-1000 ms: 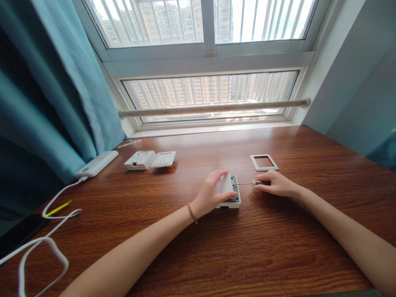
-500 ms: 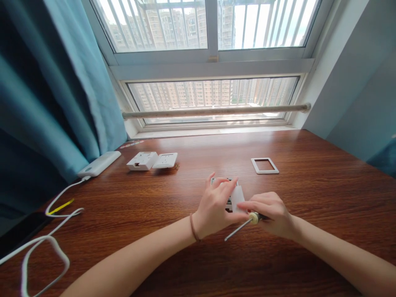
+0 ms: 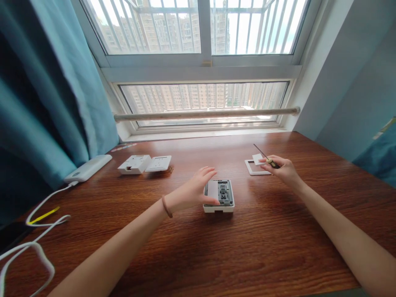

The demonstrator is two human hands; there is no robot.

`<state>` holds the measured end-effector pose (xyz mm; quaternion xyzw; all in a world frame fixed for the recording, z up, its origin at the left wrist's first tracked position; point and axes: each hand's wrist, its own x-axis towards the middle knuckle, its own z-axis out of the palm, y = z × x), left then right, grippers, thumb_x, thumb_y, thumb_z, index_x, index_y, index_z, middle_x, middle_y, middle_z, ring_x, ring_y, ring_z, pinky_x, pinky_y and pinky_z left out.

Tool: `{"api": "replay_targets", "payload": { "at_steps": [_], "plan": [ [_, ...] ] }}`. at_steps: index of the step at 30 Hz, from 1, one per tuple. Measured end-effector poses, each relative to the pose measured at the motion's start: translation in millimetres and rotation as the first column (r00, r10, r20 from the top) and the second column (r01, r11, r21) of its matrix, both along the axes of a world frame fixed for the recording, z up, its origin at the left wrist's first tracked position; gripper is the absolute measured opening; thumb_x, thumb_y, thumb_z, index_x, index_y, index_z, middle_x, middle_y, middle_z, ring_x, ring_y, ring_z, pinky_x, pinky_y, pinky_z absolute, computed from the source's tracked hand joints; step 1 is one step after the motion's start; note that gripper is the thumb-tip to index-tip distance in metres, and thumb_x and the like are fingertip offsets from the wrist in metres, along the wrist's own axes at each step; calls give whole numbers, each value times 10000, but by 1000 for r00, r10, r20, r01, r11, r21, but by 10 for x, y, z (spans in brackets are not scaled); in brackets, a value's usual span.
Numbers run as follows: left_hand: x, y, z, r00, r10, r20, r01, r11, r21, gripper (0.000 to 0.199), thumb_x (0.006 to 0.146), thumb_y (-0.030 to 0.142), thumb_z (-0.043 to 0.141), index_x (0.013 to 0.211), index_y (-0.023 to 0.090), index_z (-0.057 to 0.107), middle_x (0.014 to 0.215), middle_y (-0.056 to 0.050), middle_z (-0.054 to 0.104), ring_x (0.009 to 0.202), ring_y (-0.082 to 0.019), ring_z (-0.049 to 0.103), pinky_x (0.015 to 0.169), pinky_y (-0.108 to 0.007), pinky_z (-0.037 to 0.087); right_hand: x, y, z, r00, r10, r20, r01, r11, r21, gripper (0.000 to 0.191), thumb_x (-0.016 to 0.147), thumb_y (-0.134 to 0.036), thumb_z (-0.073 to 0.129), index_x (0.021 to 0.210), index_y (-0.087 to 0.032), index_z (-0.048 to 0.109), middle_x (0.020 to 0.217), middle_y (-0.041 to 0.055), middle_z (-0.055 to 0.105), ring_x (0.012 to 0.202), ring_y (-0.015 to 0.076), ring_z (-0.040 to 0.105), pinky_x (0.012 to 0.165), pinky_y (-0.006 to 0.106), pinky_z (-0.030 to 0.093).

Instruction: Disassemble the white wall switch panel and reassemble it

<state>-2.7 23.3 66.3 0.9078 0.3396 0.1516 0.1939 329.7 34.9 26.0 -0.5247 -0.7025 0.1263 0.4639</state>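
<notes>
White socket box [image 3: 136,164], socket plate [image 3: 159,163], springs [image 3: 170,169]: side by side, well left of left fingers.
Left hand [image 3: 194,189]: fingers spread, gripping nothing; thumb at near side of open box; contact unclear. Better to steady by outer walls, off exposed parts.
Open box [image 3: 228,209]: partly between left thumb and fingers, grey insides exposed at right; fitted panel [image 3: 212,189] beside thumb.
Square frame [image 3: 259,173]: beneath right fingertips.
Loose panel [image 3: 257,159]: pinched in right fingertips, tilted. Best handled by edges.
Right hand [image 3: 285,171]: closed around screwdriver [image 3: 272,163] too, shaft pointing away. Best to angle tip clear of panel.
</notes>
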Motion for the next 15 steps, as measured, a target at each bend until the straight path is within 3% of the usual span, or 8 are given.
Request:
{"api": "replay_targets", "payload": {
  "at_steps": [3,6,10,15],
  "plan": [
    [-113,120,-39,998,-56,-15,53,989,-141,795,595,482,703,1264,164,416,1314,-149,434,1216,-283,393,1024,-425,305,331,163,-119,998,44,37,-40,994,-101,317,675,-427,668,883,-190,701,872,51,659,755,201,605,643,280,442],
    [-155,186,-85,995,-96,24,99,969,-226,717,593,454,714,1216,194,473,1184,-97,555,1078,-254,512,948,-388,377,476,210,-208,992,84,93,-68,984,-163,341,681,-454,653,907,-203,703,924,54,653,811,215,607,705,296,445],
    [-152,195,-88,993,-103,57,113,966,-234,697,583,442,726,1195,194,502,1139,-86,582,1026,-244,534,898,-363,405,523,220,-280,974,111,196,-67,973,-219,340,694,-461,640,921,-217,703,916,49,648,829,217,611,752,305,443],
    [-134,160,-61,990,-91,106,115,959,-259,632,619,430,704,1177,192,525,1118,-80,596,1013,-234,542,873,-351,423,588,245,-321,943,86,321,-20,978,-205,332,715,-478,606,904,-225,709,876,45,639,772,202,615,700,295,454]
  ]
}}
